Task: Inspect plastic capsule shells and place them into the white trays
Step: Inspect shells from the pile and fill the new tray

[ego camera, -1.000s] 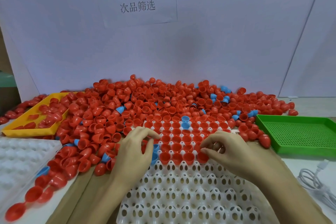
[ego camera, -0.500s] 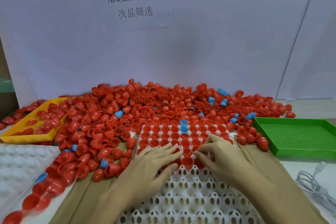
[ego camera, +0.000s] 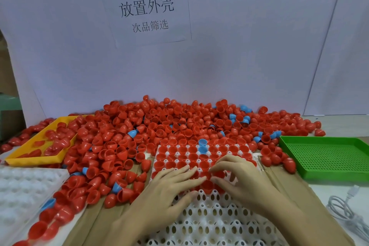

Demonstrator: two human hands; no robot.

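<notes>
A white tray (ego camera: 209, 217) with egg-shaped pockets lies in front of me. Its far rows hold red capsule shells (ego camera: 181, 150) and two blue shells (ego camera: 202, 145). Behind it spreads a big heap of loose red shells (ego camera: 159, 123) with a few blue ones mixed in. My left hand (ego camera: 169, 189) lies flat on the filled front rows, fingers straight and pointing right. My right hand (ego camera: 239, 177) is curled over the same rows, thumb and forefinger pinching a red shell (ego camera: 219, 174) at the edge of the filled part. The near rows of the tray are bare.
A yellow tray (ego camera: 34, 160) with red shells sits at the far left, and a second white tray (ego camera: 20, 185) is at the near left. A green perforated tray (ego camera: 327, 157) stands on the right, with a white cable (ego camera: 343, 211) in front of it. A paper sign (ego camera: 147, 10) hangs on the back wall.
My left hand has moved from the tray's left edge onto the filled rows and flattened out. My right hand has stayed over the front row of shells.
</notes>
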